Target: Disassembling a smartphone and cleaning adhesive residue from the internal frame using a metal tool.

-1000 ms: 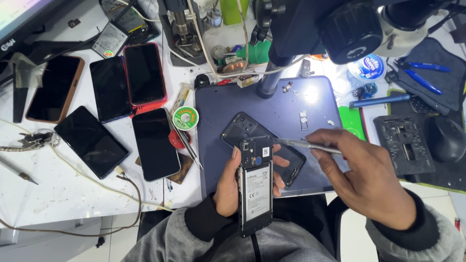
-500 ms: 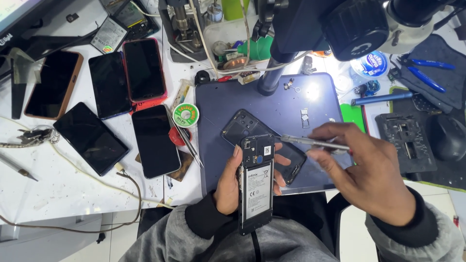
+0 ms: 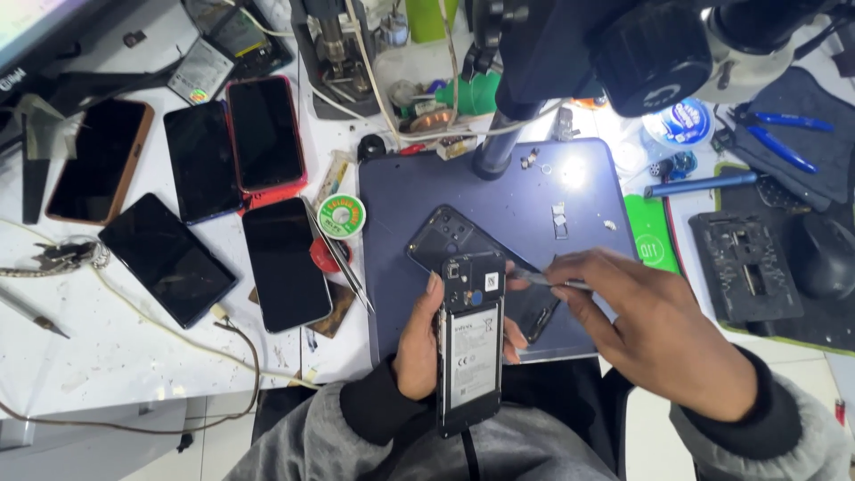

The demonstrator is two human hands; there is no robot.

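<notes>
Opened phone point(image 3: 470, 354) sits upright in my left hand point(image 3: 419, 343), low in the head view at about 6 o'clock from the frame's middle, its back cover off and the pale battery label facing me. My left hand wraps it from the 9 o'clock side, thumb along the left edge and fingertips point(image 3: 512, 338) showing past the right edge, closed firmly around the body.

My right hand point(image 3: 655, 334) comes in from 4 o'clock, fingers pinched shut on thin metal tweezers point(image 3: 543, 279) whose tip reaches toward the phone's upper right corner, near the camera end. Whether the tip actually touches the phone I cannot tell.

Just behind the phone, at 12 o'clock from it, a dark back cover point(image 3: 445, 239) lies on the blue work mat point(image 3: 401, 267). At 9 o'clock from the mat stands a green solder-wick reel point(image 3: 342, 215), with a second pair of tweezers point(image 3: 343, 267) beside it. Farther out toward 9 and 10 o'clock, five dark-screened phones point(image 3: 285, 263) lie on the white bench point(image 3: 116, 347). A microscope head point(image 3: 659, 44) hangs at 12 to 1 o'clock. At 3 o'clock I see a black repair fixture point(image 3: 748, 267) and a computer mouse point(image 3: 824, 254); blue-handled pliers point(image 3: 784, 134) lie at 2 o'clock.
</notes>
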